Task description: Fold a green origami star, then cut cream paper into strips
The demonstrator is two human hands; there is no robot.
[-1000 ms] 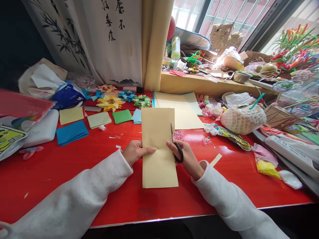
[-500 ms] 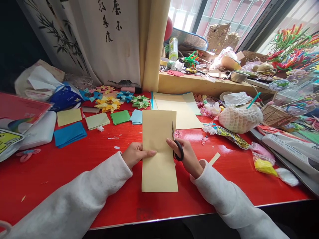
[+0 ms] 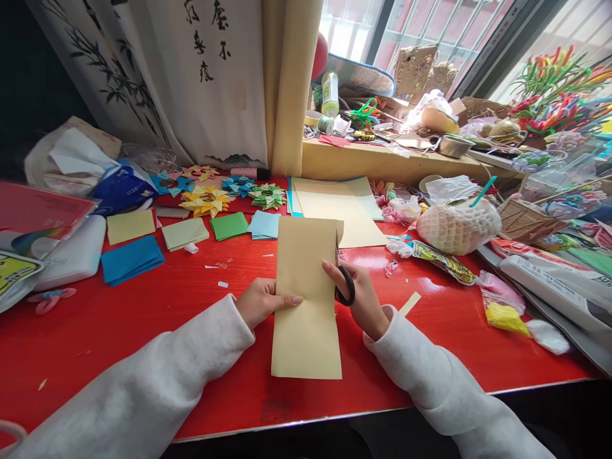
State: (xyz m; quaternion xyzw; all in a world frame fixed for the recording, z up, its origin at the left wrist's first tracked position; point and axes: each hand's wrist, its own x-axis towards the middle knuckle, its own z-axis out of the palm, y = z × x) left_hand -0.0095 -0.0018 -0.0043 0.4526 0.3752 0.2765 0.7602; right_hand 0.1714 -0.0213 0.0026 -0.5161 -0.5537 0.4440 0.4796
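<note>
A long tan sheet of paper is held above the red table. My left hand pinches its left edge, thumb on top. My right hand grips black-handled scissors, whose blades point away from me along the sheet's right edge, near its far end. A thin strip of the sheet lies to the right of the blades.
Small stacks of coloured paper squares and folded paper stars lie at the back left. More tan sheets lie behind the held one. A netted round object, wrappers and craft clutter fill the right side and the window ledge.
The scissors have travelled further along the sheet's right edge, away from me. The sheet and both hands have shifted slightly as the view tilted.
</note>
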